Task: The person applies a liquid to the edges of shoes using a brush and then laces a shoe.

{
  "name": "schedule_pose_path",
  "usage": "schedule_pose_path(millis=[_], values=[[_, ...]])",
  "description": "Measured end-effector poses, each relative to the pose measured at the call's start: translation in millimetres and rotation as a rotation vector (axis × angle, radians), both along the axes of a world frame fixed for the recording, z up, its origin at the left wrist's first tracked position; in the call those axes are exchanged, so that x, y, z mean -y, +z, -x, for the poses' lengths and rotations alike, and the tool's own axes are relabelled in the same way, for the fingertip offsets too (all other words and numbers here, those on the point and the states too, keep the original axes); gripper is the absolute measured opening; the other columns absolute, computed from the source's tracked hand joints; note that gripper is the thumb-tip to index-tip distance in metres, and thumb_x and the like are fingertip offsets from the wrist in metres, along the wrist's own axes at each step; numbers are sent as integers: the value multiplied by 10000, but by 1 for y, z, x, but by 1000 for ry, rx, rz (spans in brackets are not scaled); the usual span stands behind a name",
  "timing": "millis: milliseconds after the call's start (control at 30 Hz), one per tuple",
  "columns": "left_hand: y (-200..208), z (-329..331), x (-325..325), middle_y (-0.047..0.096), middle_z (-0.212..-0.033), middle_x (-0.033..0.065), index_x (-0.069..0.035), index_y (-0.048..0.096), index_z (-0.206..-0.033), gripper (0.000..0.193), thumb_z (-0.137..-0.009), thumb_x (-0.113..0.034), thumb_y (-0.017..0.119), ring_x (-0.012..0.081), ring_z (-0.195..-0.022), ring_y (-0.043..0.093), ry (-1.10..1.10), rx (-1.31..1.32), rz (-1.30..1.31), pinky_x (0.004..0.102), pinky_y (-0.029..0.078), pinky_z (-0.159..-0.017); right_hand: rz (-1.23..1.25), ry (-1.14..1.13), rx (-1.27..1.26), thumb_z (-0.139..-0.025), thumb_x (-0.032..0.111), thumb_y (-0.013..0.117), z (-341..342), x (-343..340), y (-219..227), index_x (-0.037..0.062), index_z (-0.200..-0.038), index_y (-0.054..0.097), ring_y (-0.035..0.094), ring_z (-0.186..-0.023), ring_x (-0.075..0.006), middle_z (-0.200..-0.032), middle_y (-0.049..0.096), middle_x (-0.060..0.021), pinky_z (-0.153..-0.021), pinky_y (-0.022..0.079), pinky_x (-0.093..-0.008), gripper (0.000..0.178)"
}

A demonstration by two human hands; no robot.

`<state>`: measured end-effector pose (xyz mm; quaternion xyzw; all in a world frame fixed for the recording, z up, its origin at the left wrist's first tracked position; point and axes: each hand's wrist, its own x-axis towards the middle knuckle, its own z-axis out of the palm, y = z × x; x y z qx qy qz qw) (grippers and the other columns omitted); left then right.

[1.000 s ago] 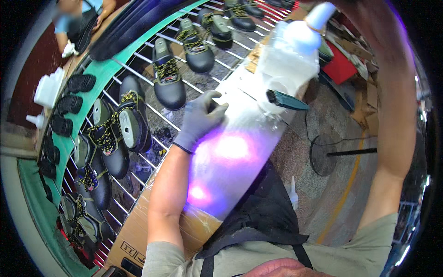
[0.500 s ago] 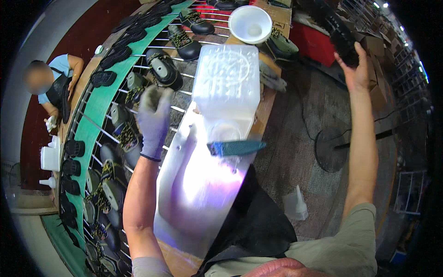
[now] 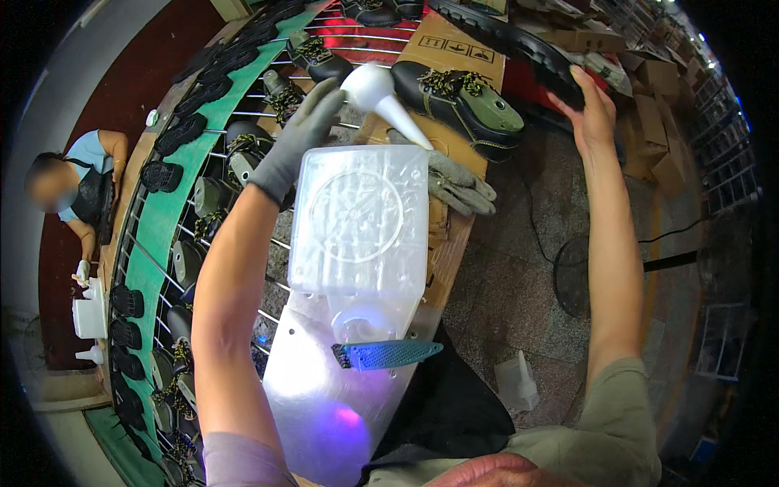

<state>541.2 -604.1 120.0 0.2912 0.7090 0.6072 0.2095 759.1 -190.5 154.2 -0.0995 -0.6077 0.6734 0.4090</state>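
Observation:
My left hand [image 3: 308, 134], in a grey glove, has its fingertips on the left edge of a white funnel-like piece [image 3: 373, 88] whose long spout points down to the right; how it grips there is partly hidden. At the upper right my bare right hand [image 3: 592, 114] holds the near end of a long black shoe sole [image 3: 519, 40] between thumb and fingers. A translucent plastic jug [image 3: 361, 223] lies before me, with a blue-green textured tool [image 3: 393, 355] across its neck end. Beyond it rest a black and olive work shoe [image 3: 462, 109] and a grey glove [image 3: 461, 183].
Several shoes stand on a metal rack [image 3: 276, 316] to the left, beside a green strip [image 3: 174, 207] lined with black soles. A person [image 3: 85, 183] works across it. On the floor are a white bottle [image 3: 517, 385] and a round black base [image 3: 572, 276].
My left hand has moved forward to the white piece, which was open side up and now lies tipped with its spout showing. My right hand and the sole have shifted left. The view has moved.

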Motion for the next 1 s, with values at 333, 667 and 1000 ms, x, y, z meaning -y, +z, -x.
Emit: schedule_pose_path(millis=[333,667,1000], values=[[-9,26,-38,693,-1097,82,-220,330,-1620,833,-927,-208,792,105,-934,647,-131,-490,310,284,561,-808,-742,-190,327,-758,467,880,87,-39,-69,66,-1271,718,711,-1050,-213,-1137,758,-141,-942,530,-331,671],[-18,20,-30,723,-1065,141,-225,434,-1563,830,-853,-357,843,189,-961,706,-92,-350,260,331,571,-855,-1281,86,176,-935,111,665,70,155,29,18,-1084,716,724,-883,-308,-988,737,-162,-785,583,-403,183],[-16,-18,16,711,-1052,80,-122,535,-1482,666,-889,-243,813,161,-958,689,5,-306,121,311,566,-871,-1592,200,965,-904,182,665,107,200,-17,57,-1127,741,729,-1015,-378,-1070,746,-207,-873,571,-506,266]])
